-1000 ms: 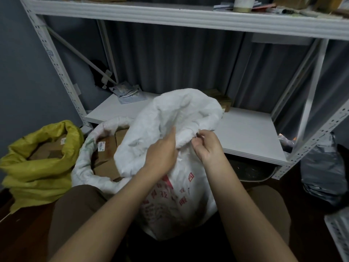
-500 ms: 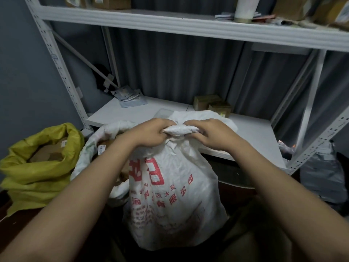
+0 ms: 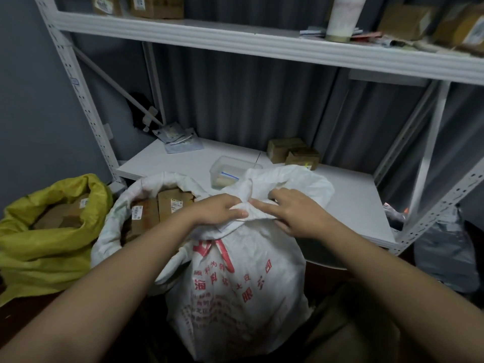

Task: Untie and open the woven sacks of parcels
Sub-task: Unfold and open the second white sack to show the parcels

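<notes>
Head cam, only view there is. Right in the middle sits a white woven sack (image 3: 243, 292) with red print down its front, standing upright on the floor between the person's forearms. Its neck is bunched up into a twist at the top, with loose fabric flopping over toward the back and right.

The left hand (image 3: 220, 210) has its fingers curled around the bunched neck from the left side, thumb tucked in against the fabric. The right hand (image 3: 298, 213) is on the other side of the same twist, fingers bent and pinching into the folds, index finger pointing toward the left hand. The two hands are nearly touching across the knot area. Can't make out any cord or tie itself, too crumpled.

Just left of and behind that sack is a second white sack (image 3: 115, 218), already open with its rim rolled down, cardboard parcels (image 3: 146, 216) with labels showing inside. Further left, a yellow sack (image 3: 52, 231), also open, with brown boxes in it.

Behind all that is a white metal shelf rack (image 3: 353, 195). On its lower board: a clear plastic tub (image 3: 227, 170), two small cardboard boxes (image 3: 293, 153) and some flat mailers (image 3: 178, 140) in the back corner. A grey poly bag (image 3: 445, 252) slumps on the floor at the far right.
</notes>
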{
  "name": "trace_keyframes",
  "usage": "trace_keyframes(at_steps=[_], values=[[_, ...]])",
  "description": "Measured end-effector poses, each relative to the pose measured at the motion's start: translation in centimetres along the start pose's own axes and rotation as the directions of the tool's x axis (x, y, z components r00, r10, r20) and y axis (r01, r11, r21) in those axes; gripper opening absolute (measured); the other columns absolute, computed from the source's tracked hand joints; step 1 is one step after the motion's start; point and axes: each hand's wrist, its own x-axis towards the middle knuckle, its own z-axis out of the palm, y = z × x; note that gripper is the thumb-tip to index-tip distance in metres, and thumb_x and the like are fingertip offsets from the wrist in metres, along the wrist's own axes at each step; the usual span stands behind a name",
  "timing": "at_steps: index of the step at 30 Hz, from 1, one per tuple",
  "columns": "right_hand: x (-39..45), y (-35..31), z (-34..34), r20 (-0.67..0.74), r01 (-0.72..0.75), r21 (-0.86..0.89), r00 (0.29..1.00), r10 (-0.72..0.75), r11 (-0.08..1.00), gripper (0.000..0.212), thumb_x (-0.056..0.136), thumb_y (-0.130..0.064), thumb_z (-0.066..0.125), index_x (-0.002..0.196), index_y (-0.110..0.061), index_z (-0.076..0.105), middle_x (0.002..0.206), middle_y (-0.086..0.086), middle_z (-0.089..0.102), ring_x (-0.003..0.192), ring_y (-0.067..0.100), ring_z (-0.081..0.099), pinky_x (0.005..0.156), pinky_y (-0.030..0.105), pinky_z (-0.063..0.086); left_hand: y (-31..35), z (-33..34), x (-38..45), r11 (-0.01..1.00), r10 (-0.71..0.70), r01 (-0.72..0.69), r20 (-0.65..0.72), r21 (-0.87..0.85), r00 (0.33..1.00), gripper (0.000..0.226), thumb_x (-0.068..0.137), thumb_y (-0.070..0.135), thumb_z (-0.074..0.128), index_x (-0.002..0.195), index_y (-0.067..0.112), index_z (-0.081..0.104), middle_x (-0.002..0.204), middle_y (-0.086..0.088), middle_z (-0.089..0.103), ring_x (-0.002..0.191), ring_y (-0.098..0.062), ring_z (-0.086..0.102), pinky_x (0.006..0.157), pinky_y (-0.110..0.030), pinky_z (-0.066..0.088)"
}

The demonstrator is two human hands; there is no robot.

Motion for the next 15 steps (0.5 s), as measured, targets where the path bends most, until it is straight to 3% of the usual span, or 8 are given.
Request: trace_keyframes(at_steps=[2, 4, 6, 7, 9, 11, 13, 15], values=[[0.1, -0.7, -1.1, 0.159, -0.168, 0.125, 0.976, 0.148, 0.978, 0.067, 0.089, -0.062, 0.042, 0.147, -0.030, 0.030, 0.133, 0.008, 0.044, 0.119, 0.026, 0.042, 0.095, 0.040, 0.034, -0.1, 1.0, 0.4, 0.994, 0.087, -0.078, -0.117, 0.077, 0.989, 0.029, 0.093, 0.036, 0.056, 0.094, 0.007, 0.060, 0.090, -0.004, 0.063, 0.084, -0.016, 0.055, 0.064, -0.019, 0.036], [0.4, -1.0, -1.8, 0.258, -0.358, 0.330, 0.924, 0.281, 0.874, 0.068, 0.089, -0.062, 0.046, 0.144, -0.026, 0.034, 0.142, 0.003, 0.043, 0.130, 0.022, 0.037, 0.105, 0.038, 0.029, 0.4, 1.8, 0.6, 0.950, 0.234, -0.183, -0.186, 0.254, 0.954, 0.027, 0.093, 0.037, 0.055, 0.085, 0.011, 0.053, 0.081, 0.002, 0.057, 0.080, -0.016, 0.053, 0.063, -0.028, 0.034], [0.7, -1.3, -1.0, 0.272, -0.342, 0.465, 0.933, 0.236, 0.817, 0.041, 0.094, -0.045, 0.050, 0.126, -0.021, 0.055, 0.119, 0.002, 0.063, 0.110, 0.022, 0.056, 0.090, 0.036, 0.044, 0.5, 2.5, 0.4, 0.849, 0.365, -0.250, -0.176, 0.465, 0.914, 0.026, 0.094, 0.041, 0.052, 0.092, 0.015, 0.054, 0.086, 0.002, 0.056, 0.084, -0.014, 0.049, 0.067, -0.029, 0.033], [0.6, -1.7, -0.7, 0.242, -0.288, 0.460, 0.951, 0.193, 0.840, 0.030, 0.095, -0.038, 0.049, 0.116, -0.020, 0.061, 0.106, 0.002, 0.067, 0.097, 0.022, 0.060, 0.081, 0.037, 0.047, 0.1, 2.7, 0.4, 0.826, 0.388, -0.264, -0.165, 0.498, 0.907, 0.030, 0.091, 0.045, 0.054, 0.098, 0.016, 0.056, 0.091, 0.002, 0.058, 0.088, -0.014, 0.049, 0.070, -0.029, 0.036], [0.0, -2.3, 0.7, 0.115, -0.146, 0.331, 0.987, 0.114, 0.932, 0.028, 0.093, -0.028, 0.045, 0.110, -0.016, 0.063, 0.088, 0.004, 0.066, 0.080, 0.023, 0.060, 0.067, 0.035, 0.048, -0.9, 2.6, 0.3, 0.922, 0.282, -0.235, -0.118, 0.308, 0.952, 0.039, 0.082, 0.053, 0.063, 0.108, 0.025, 0.057, 0.100, 0.007, 0.059, 0.096, -0.009, 0.050, 0.079, -0.028, 0.042], [-0.8, -2.8, 1.8, 0.021, -0.077, 0.169, 0.997, 0.075, 0.983, 0.027, 0.087, -0.020, 0.046, 0.111, -0.012, 0.058, 0.076, 0.006, 0.059, 0.069, 0.024, 0.055, 0.058, 0.032, 0.042, -1.1, 2.3, 0.1, 0.988, 0.121, -0.123, 0.028, 0.092, 0.992, 0.048, 0.079, 0.057, 0.064, 0.117, 0.028, 0.052, 0.107, 0.013, 0.055, 0.102, -0.007, 0.050, 0.085, -0.026, 0.042], [-1.5, -3.3, 2.6, -0.099, -0.055, 0.045, 0.993, 0.059, 0.998, 0.029, 0.085, -0.017, 0.047, 0.112, -0.013, 0.055, 0.074, 0.004, 0.055, 0.066, 0.022, 0.049, 0.059, 0.031, 0.033, -0.8, 2.8, 0.3, 0.993, 0.074, -0.086, 0.139, 0.083, 0.988, 0.032, 0.085, 0.050, 0.062, 0.102, 0.024, 0.057, 0.090, 0.013, 0.055, 0.087, -0.010, 0.052, 0.073, -0.022, 0.039], [-2.1, -3.7, 2.6, -0.129, -0.119, 0.025, 0.984, 0.121, 0.993, 0.030, 0.089, -0.029, 0.047, 0.111, -0.016, 0.061, 0.080, 0.002, 0.058, 0.072, 0.022, 0.051, 0.065, 0.031, 0.030, -0.3, 3.3, 0.4, 0.979, 0.127, -0.144, 0.119, 0.146, 0.985, 0.021, 0.089, 0.040, 0.061, 0.075, 0.029, 0.050, 0.070, 0.013, 0.050, 0.071, -0.011, 0.049, 0.061, -0.023, 0.033]])
